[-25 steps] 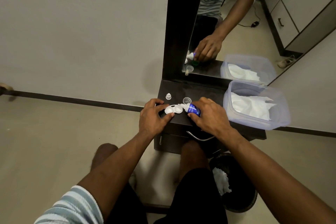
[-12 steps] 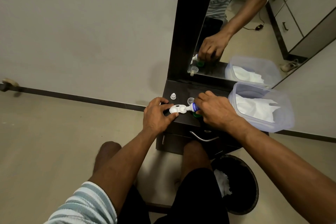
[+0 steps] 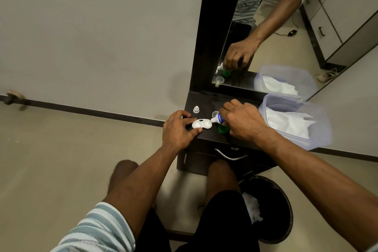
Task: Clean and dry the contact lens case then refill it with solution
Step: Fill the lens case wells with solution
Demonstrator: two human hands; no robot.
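Observation:
A white two-well contact lens case [image 3: 202, 124] lies open on the dark cabinet top [image 3: 206, 100]. My left hand [image 3: 179, 131] pinches its left end between thumb and fingers. My right hand [image 3: 243, 121] grips a small solution bottle [image 3: 218, 118] with a blue label, tipped sideways so its white nozzle touches the case's right well. A green case lid [image 3: 223, 128] sits just below the bottle, partly under my right hand. A clear lid [image 3: 215, 113] rests behind the nozzle. The bottle's small clear cap [image 3: 196, 109] stands behind the case.
A clear plastic tub [image 3: 319, 129] holding white tissues sits at the cabinet's right end. A mirror [image 3: 266, 26] rises behind the top. A black bin [image 3: 274, 196] with used tissue stands on the floor at the right. A drawer handle [image 3: 230, 154] faces my knees.
The bottle's nozzle has stayed at the case's right well while my right hand shifted slightly right, uncovering the green lid. The view tilted a little; my left hand keeps its hold.

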